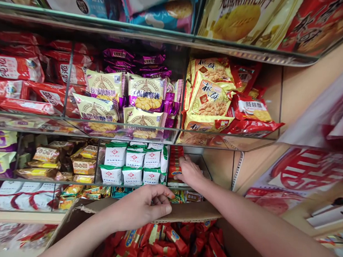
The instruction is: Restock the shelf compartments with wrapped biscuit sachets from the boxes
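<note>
My right hand (191, 172) reaches into a shelf compartment right of the white and green packets (133, 157), its fingers at a stack of red packets (175, 162). Whether it grips one of them is hard to tell. My left hand (150, 204) hangs over the rim of an open cardboard box (188, 212), fingers curled with the thumb near the fingertips; what it holds, if anything, does not show. Many small red packets (170, 242) fill the box below both hands.
Glass-fronted shelves (149, 133) with bagged biscuits (146, 92), red packets (18, 67) and yellow packets (210, 96) rise above the hands. A shelf lip crosses just over my right hand. Plastic packaging (315, 111) hangs at the right.
</note>
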Demonstrator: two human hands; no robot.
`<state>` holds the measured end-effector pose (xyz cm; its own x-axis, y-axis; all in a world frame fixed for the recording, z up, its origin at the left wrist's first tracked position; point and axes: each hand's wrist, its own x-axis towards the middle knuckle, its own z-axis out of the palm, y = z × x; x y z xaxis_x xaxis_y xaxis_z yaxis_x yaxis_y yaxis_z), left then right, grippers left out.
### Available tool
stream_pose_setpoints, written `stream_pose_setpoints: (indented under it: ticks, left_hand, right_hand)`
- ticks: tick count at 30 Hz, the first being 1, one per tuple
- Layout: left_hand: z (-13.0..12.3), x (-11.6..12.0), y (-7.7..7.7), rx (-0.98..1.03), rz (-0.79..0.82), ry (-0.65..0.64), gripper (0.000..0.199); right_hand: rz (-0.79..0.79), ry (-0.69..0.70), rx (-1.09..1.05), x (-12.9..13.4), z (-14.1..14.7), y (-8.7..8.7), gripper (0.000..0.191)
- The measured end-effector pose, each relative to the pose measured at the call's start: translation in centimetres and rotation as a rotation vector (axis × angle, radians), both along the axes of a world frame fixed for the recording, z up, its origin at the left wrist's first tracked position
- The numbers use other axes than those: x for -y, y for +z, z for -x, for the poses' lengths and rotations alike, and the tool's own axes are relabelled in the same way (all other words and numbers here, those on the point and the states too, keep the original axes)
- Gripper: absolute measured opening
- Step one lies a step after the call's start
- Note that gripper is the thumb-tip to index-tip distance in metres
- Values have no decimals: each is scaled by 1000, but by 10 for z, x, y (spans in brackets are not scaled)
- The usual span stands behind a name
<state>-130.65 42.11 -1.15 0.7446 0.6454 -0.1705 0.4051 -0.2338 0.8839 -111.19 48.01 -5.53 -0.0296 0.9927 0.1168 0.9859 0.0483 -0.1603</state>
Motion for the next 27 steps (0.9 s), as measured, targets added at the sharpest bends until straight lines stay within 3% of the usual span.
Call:
stream_pose_setpoints:
  ticks: [11, 14, 18, 21, 22, 24, 25, 27]
  left_hand:
    - [0, 1, -4, 35, 42, 8, 27]
    - [0, 0, -5, 44, 43, 1, 29]
    - [1, -1, -5, 65, 39, -19, 30]
    - [1, -1, -4, 71, 36, -18, 29]
    - [0, -1, -3, 72, 36, -20, 28]
    - [-1, -1, -3, 78, 33, -25, 27]
    - [-1, -1, -3, 78, 30, -29, 26]
    - [-1, -1, -3, 67, 21, -34, 26]
  right_hand:
    - [18, -91, -79, 5, -2, -5, 75]
    - [1, -70, -107, 3, -4, 0, 70]
    - [-212, 94, -194, 18, -9, 30, 31]
    - [-382, 155, -333, 63, -6, 62, 14]
    - [-313, 187, -404, 83, -4, 70, 19]
    - [69, 345, -525, 123, 3, 73, 25]
    - [303, 431, -532, 140, 7, 67, 24]
    - [465, 445, -428, 160, 15, 40, 12]
